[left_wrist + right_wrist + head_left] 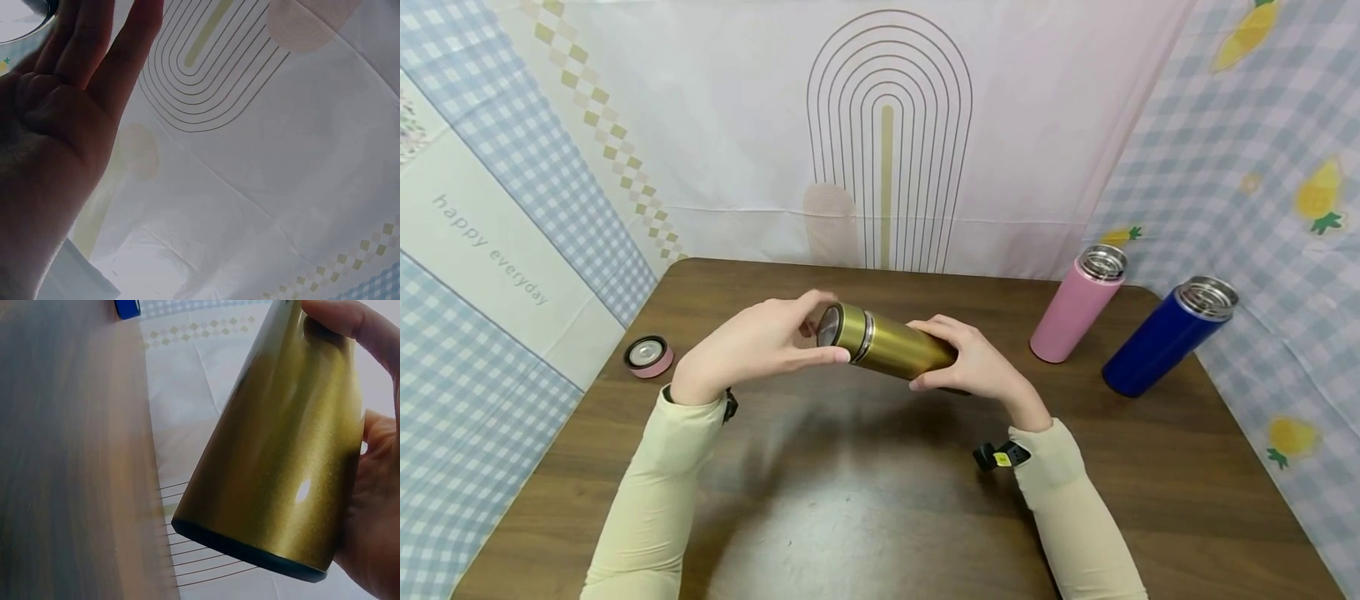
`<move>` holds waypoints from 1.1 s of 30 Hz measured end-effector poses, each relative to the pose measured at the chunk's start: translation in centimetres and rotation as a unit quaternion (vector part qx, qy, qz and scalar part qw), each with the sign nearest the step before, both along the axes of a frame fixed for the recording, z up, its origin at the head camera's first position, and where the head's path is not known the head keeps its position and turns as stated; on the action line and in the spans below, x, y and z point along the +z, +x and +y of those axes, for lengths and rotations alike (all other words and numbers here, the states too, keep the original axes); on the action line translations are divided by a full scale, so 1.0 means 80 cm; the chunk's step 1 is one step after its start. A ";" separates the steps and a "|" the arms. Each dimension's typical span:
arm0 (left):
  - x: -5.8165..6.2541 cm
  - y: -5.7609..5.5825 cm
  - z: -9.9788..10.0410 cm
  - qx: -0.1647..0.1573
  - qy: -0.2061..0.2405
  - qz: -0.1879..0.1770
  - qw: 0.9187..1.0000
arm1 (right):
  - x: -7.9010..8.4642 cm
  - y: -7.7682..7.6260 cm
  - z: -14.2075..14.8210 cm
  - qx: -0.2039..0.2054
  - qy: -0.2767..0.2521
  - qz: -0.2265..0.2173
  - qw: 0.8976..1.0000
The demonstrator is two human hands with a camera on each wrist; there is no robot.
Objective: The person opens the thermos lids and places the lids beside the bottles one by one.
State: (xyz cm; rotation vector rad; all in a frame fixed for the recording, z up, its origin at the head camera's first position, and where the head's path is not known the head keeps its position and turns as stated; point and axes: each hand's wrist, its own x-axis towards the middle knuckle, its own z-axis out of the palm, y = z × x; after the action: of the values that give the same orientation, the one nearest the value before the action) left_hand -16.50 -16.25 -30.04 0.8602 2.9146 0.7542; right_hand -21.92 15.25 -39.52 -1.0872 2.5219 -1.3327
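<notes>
A gold thermos [898, 344] is held aslant above the table, its lid end toward the left and raised. My right hand [973, 360] grips the body near the base; the right wrist view shows the thermos [281, 469] with its dark bottom rim and the thumb along its side. At the other end, my left hand [752, 342] has its thumb on the lower edge of the gold lid [850, 332] and its blurred fingers around the upper edge. In the left wrist view, the left hand [69, 119] shows dark, and part of a round shiny face appears at the top left corner.
A pink thermos [1075, 308] and a blue thermos [1165, 342] stand lidless on the right of the wooden table [865, 517]. A pink lid [648, 356] lies with its inside up at the left edge. Cloth curtains [730, 125] enclose the back and sides.
</notes>
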 end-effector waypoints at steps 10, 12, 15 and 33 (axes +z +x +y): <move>-0.001 -0.006 0.012 -0.125 0.032 0.092 0.987 | 0.001 -0.003 0.003 -0.012 0.004 -0.010 1.000; -0.001 -0.008 0.014 -0.129 0.027 0.102 0.986 | 0.000 -0.003 0.003 -0.012 0.004 -0.010 1.000; -0.002 -0.011 0.016 -0.132 0.018 0.123 0.983 | -0.001 -0.004 0.004 -0.010 0.001 -0.010 1.000; 0.005 -0.010 0.007 -0.035 -0.013 0.065 0.997 | 0.001 -0.003 0.011 -0.015 0.011 -0.009 1.000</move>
State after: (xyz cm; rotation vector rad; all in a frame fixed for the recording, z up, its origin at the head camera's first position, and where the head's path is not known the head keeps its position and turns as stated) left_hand -17.27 -15.68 -29.64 1.0407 2.9790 0.6779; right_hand -22.15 16.16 -39.41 -1.0332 2.5445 -1.3128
